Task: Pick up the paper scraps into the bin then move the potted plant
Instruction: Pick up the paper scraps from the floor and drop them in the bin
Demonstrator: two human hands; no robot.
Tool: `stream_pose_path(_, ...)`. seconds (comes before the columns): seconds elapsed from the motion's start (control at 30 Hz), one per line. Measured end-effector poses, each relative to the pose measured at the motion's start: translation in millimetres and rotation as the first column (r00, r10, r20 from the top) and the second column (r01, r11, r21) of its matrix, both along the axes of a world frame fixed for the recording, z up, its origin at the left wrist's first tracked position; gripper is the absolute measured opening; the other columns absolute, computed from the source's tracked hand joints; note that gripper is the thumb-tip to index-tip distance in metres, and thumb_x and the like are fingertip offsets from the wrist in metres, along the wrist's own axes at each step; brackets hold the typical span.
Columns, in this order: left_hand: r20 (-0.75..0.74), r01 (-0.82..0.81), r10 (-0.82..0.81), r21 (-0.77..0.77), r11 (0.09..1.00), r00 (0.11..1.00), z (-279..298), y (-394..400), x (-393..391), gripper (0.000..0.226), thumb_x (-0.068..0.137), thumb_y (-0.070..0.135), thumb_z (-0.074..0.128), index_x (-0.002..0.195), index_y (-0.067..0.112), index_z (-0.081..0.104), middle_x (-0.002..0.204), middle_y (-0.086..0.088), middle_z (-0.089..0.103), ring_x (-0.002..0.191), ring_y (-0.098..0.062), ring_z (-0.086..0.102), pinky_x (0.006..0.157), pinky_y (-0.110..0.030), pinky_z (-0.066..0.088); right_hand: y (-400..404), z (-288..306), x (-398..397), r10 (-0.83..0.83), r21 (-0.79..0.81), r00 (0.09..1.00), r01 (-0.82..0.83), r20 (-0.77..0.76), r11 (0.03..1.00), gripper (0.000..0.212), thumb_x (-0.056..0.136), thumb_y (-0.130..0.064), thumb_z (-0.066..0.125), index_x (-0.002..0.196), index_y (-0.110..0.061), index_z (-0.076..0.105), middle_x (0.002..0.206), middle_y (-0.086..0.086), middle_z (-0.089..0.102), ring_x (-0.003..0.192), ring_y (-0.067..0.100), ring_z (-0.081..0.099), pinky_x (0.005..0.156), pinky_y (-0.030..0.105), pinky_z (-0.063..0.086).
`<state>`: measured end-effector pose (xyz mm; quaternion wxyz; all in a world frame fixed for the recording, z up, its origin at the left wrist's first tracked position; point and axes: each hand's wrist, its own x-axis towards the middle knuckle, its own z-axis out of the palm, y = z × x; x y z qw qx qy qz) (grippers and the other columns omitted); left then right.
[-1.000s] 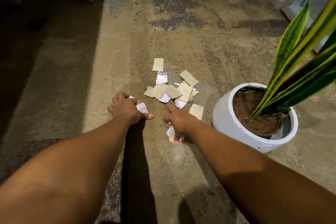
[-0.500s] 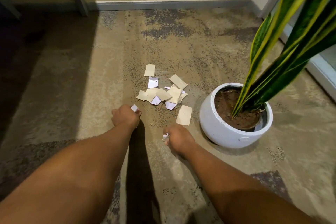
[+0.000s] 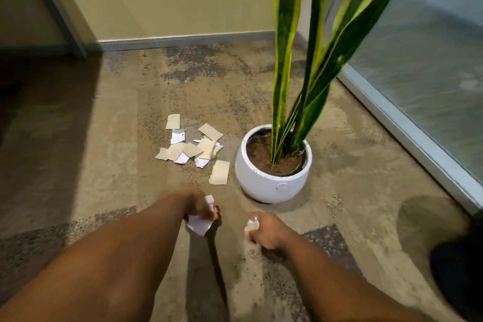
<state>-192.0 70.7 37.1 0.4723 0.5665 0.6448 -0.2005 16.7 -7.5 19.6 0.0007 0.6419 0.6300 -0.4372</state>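
Observation:
Several beige and white paper scraps (image 3: 194,150) lie in a loose pile on the carpet, left of the potted plant (image 3: 271,180), a white round pot with tall green and yellow leaves. My left hand (image 3: 200,208) grips white scraps, lifted off the floor on the near side of the pile. My right hand (image 3: 264,229) holds small scraps in curled fingers, in front of the pot. No bin is clearly in view.
A wall with a grey skirting board (image 3: 183,40) closes the far side. A frosted glass panel (image 3: 428,81) in a grey frame runs along the right. A dark rounded object (image 3: 460,274) sits at the right edge. A dark shadowed area lies to the left.
Both hands closed on scraps near the pile and pulled back toward me, away from it. The view rose, showing the whole plant.

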Motion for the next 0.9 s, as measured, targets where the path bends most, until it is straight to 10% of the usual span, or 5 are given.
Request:
stream_pose_path(0.3,0.063,0.223,-0.22,-0.048,0.974,0.973,34.3,-37.2,125.3,0.04,0.089,0.029,0.069,0.122,0.007,0.064,0.125,-0.012,0.064,0.109,-0.026,0.063,0.09,-0.037,0.054,-20.4,68.2,94.8,-0.037,0.032,0.995,0.034,0.096,0.999,0.022,0.088,-0.017,0.066,0.108,-0.009,0.072,0.114,0.012,0.072,0.105,0.026,0.066,0.082,0.023,0.047)
stream_pose_path(0.43,0.14,0.25,-0.26,0.09,0.964,0.955,57.2,-50.2,189.6,0.04,0.082,0.032,0.077,0.114,0.01,0.064,0.11,-0.01,0.066,0.089,-0.022,0.066,0.06,-0.026,0.055,-27.5,98.7,144.1,-0.163,0.136,0.985,0.154,0.06,0.979,0.021,0.087,-0.014,0.066,0.069,-0.022,0.058,0.084,0.002,0.066,0.083,0.015,0.058,0.07,0.021,0.04)
stream_pose_path(0.7,0.249,0.174,-0.254,0.304,0.937,0.935,125.1,-65.6,307.2,0.02,0.083,0.04,0.067,0.089,0.021,0.063,0.084,0.0,0.062,0.067,-0.011,0.055,0.058,-0.021,0.041,-45.7,171.9,250.7,-0.525,0.318,0.828,0.561,-0.197,0.764,0.011,0.085,-0.022,0.068,0.077,-0.022,0.062,0.074,-0.003,0.065,0.057,0.0,0.054,0.042,0.006,0.037)
stream_pose_path(0.9,0.39,0.059,-0.255,0.449,0.891,0.885,175.2,-75.1,389.5,0.019,0.085,0.033,0.067,0.091,0.016,0.065,0.084,-0.005,0.061,0.067,-0.018,0.053,0.056,-0.024,0.038,-61.1,213.3,316.6,-0.673,0.424,0.69,0.711,-0.267,0.561,0.019,0.082,-0.028,0.069,0.069,-0.021,0.057,0.076,-0.002,0.062,0.074,0.017,0.057,0.065,0.026,0.042)
